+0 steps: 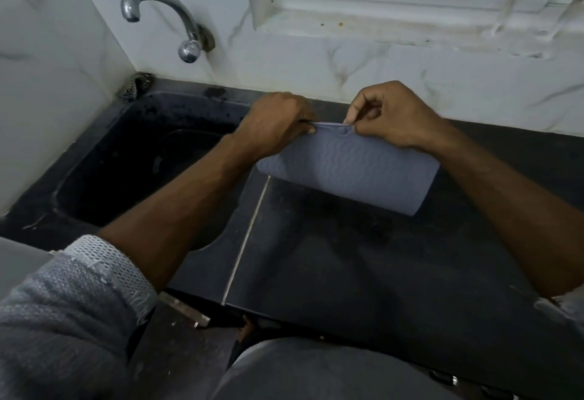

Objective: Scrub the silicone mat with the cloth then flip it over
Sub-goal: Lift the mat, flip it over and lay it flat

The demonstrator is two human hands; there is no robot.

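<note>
A grey-blue silicone mat (350, 172) with a wavy ribbed pattern hangs curled over the black counter (347, 266), its lower part bending toward me. My left hand (275, 124) pinches the mat's top edge at the left. My right hand (388, 115) pinches the same edge at the right, thumb and fingers closed on it. The two hands are close together, lifting that edge above the counter. No cloth shows anywhere in view.
A dark sink (148, 159) lies left of the mat, with a chrome tap (164, 17) on the white tiled wall above it. A steel scrubber (136, 85) sits in the back corner. A window sill (410, 20) runs behind the counter.
</note>
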